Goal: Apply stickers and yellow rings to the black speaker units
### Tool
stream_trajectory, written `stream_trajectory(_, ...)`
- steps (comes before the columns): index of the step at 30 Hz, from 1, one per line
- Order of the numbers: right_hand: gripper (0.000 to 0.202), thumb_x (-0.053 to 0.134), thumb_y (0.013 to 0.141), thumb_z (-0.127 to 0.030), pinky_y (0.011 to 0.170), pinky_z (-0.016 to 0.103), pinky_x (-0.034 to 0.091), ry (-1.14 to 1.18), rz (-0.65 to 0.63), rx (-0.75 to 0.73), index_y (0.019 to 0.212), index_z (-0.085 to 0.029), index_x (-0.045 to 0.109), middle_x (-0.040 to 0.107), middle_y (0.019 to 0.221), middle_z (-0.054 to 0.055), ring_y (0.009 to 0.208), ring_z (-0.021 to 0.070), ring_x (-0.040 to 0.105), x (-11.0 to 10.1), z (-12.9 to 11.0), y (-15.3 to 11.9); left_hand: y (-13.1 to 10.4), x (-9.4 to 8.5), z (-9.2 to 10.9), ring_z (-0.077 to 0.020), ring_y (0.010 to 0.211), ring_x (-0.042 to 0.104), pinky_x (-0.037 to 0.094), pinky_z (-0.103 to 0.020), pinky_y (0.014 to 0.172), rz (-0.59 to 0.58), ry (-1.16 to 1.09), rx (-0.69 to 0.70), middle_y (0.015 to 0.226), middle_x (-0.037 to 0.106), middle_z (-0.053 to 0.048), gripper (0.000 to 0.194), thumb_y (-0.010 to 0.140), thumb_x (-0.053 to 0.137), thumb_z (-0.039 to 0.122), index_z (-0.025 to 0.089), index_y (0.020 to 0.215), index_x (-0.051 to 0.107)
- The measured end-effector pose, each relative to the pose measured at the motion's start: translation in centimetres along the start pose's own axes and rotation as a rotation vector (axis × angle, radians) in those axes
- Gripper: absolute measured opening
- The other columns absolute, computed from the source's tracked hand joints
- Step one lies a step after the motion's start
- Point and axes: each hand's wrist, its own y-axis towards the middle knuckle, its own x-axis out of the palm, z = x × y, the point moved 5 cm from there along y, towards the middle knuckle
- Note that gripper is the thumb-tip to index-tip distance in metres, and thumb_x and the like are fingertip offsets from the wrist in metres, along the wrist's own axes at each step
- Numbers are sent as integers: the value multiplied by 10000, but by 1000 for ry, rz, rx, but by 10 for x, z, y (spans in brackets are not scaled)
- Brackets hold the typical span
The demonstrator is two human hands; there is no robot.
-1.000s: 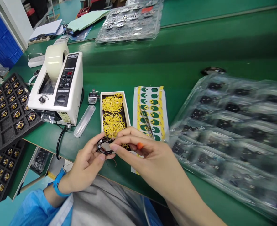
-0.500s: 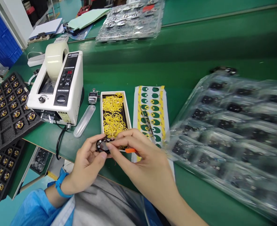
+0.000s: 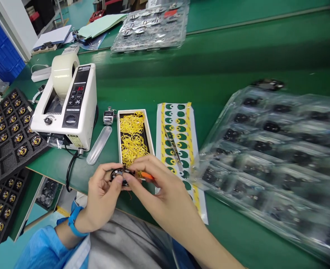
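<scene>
Between my two hands is a small round black part point(image 3: 115, 173) with a greyish face, shaped like a watch case. My left hand point(image 3: 102, 198) grips it from the left, thumb on its face and fingers behind. The fingertips of my right hand point(image 3: 165, 190) pinch at its right edge. A short orange piece point(image 3: 147, 175) sticks out between the right-hand fingers; the rest of it is hidden. Just beyond the hands lies a white box point(image 3: 151, 140) of thin yellow rings point(image 3: 133, 144). To its right is a sheet of yellow-edged die-cut stickers point(image 3: 159, 130) with tweezers point(image 3: 174, 148) on top.
A white tape dispenser point(image 3: 82, 101) stands at left, beside a tally counter point(image 3: 108, 116) and a clear plastic strip point(image 3: 99, 145). Black foam trays point(image 3: 2, 149) of round parts overhang the left edge. Clear blister trays point(image 3: 254, 175) fill the right; another tray point(image 3: 151, 28) lies at the back.
The round part is tipped so its face shows less. My left thumb has moved further onto it, and the right fingers have shifted along its edge. The view has shifted slightly.
</scene>
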Motion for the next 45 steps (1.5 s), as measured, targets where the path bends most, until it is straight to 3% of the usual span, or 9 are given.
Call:
stream_trajectory(3, 156, 523, 955, -149, 567, 251, 475, -24, -28, -15, 819, -223, 506, 566, 781, 4, 663, 146, 589, 0, 1, 5, 1, -4, 0, -171, 723, 681, 553, -260, 671, -50, 155, 2, 803, 709, -34, 350, 920, 640, 503, 175, 1042, 643)
stream_trajectory(7, 94, 523, 965, -140, 593, 276, 493, -195, 0, -159, 913, -217, 540, 617, 834, 33, 732, 178, 635, -3, -8, 4, 9, -12, 16, -156, 758, 620, 486, -247, 701, -51, 410, 165, 795, 683, -35, 114, 889, 647, 242, 164, 869, 728)
stream_trajectory(10, 112, 589, 959, -156, 617, 299, 499, -300, 121, -324, 1055, -214, 589, 661, 872, 63, 753, 202, 650, -9, -22, -11, 14, -18, 26, -133, 690, 565, 456, -235, 651, 33, 368, 210, 705, 623, -15, 71, 780, 702, 185, 162, 712, 698)
stream_trajectory(12, 187, 626, 932, -119, 583, 296, 479, -347, 143, -417, 1084, -228, 639, 685, 861, 47, 660, 175, 625, -9, -29, -27, 15, -20, 23, -115, 595, 550, 443, -220, 569, 57, 254, 90, 636, 603, 2, 153, 745, 747, 235, 163, 673, 633)
stream_trajectory(15, 249, 618, 932, -83, 556, 297, 470, -414, 123, -461, 1059, -280, 702, 718, 885, 16, 583, 142, 604, -7, -30, -43, 9, -15, 15, -103, 485, 562, 448, -196, 463, 37, 98, -98, 588, 614, 12, 330, 698, 829, 351, 174, 683, 550)
stream_trajectory(18, 229, 646, 939, -109, 588, 309, 496, -454, 153, -421, 1099, -271, 678, 737, 973, 51, 643, 163, 646, -7, -25, -38, -1, -8, 12, -90, 452, 572, 510, -183, 455, 11, 10, -132, 557, 611, 30, 411, 685, 869, 425, 170, 718, 549)
stream_trajectory(24, 104, 613, 971, -64, 629, 288, 523, -342, 219, -469, 1003, -160, 638, 749, 881, 90, 704, 172, 681, -10, -28, -15, -11, -3, 16, -76, 501, 640, 602, -158, 548, -14, 9, 5, 626, 693, 19, 324, 844, 761, 354, 130, 1076, 732)
stream_trajectory(30, 100, 614, 961, -31, 609, 283, 537, -322, 217, -512, 1000, -118, 644, 758, 842, 109, 681, 175, 697, -8, -26, -19, -14, -1, 21, -117, 557, 728, 622, -147, 563, 32, 147, 116, 738, 787, -23, 245, 834, 674, 122, 125, 1052, 785)
stream_trajectory(45, 96, 573, 991, -49, 572, 290, 532, -363, 153, -603, 1002, -122, 634, 764, 831, 138, 652, 174, 690, -15, -26, -20, -20, 4, 31, -169, 636, 773, 622, -149, 629, 82, 410, 348, 814, 815, -100, 252, 837, 637, 73, 71, 1049, 773)
